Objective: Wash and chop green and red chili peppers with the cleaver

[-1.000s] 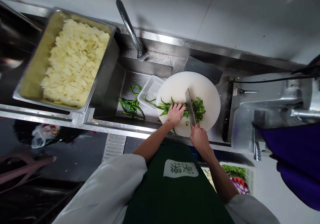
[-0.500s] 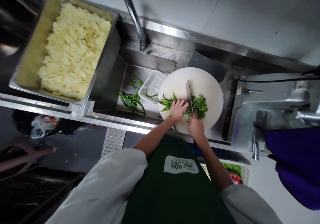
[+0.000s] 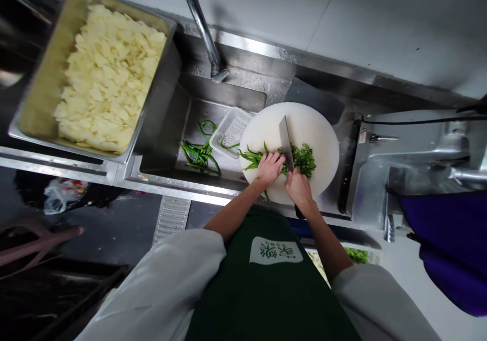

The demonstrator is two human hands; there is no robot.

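Note:
On a round white cutting board (image 3: 319, 128), my left hand (image 3: 270, 167) presses down a bunch of long green chili peppers (image 3: 249, 157), its curled fingertips close to the blade. My right hand (image 3: 300, 188) grips a kitchen knife (image 3: 286, 140) whose wide blade stands between the whole peppers and a pile of chopped green pepper (image 3: 304, 159). Left of the board, a white perforated basket (image 3: 233, 123) leans in the sink with a pepper in it. More whole chili peppers (image 3: 201, 156) lie on the sink floor.
A deep steel pan (image 3: 154, 95) of pale sliced potato stands at the left. The faucet (image 3: 201, 31) reaches over the sink (image 3: 167, 128) from behind. At the right are another basin (image 3: 369, 178) and a purple cloth (image 3: 449, 239).
The knife blade has tilted and shifted slightly left and away from me, with my right hand still around it. My left hand stays on the peppers. The view has moved a little.

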